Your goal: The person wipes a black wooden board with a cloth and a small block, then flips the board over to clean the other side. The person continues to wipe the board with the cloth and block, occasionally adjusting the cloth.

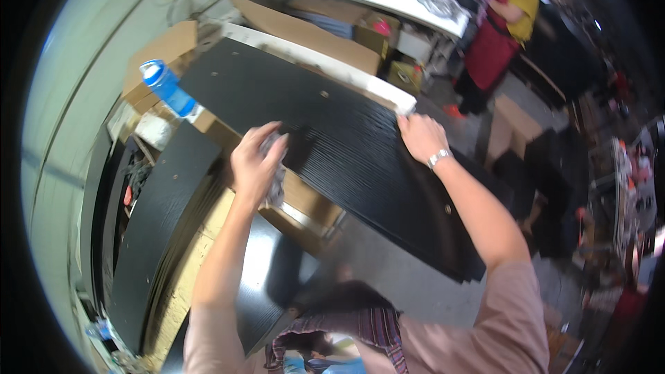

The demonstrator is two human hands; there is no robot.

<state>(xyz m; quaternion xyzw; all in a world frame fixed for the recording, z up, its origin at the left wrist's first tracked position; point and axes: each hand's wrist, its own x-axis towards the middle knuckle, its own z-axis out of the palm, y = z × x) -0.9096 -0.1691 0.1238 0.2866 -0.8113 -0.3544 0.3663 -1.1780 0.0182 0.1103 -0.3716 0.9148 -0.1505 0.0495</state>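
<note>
Both hands [339, 149] on black panel [332, 131], cluttered workshop.

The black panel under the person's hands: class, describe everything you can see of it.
The black panel is a long, flat board with a fine wood-grain texture and a few small holes. It lies tilted across cardboard boxes. The left hand presses a grey cloth on its near edge; the right hand rests flat on its far edge.

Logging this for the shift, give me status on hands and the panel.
Left hand shut on grey rag, on black panel. Right hand flat on panel's edge. Blue bottle beside.
</note>
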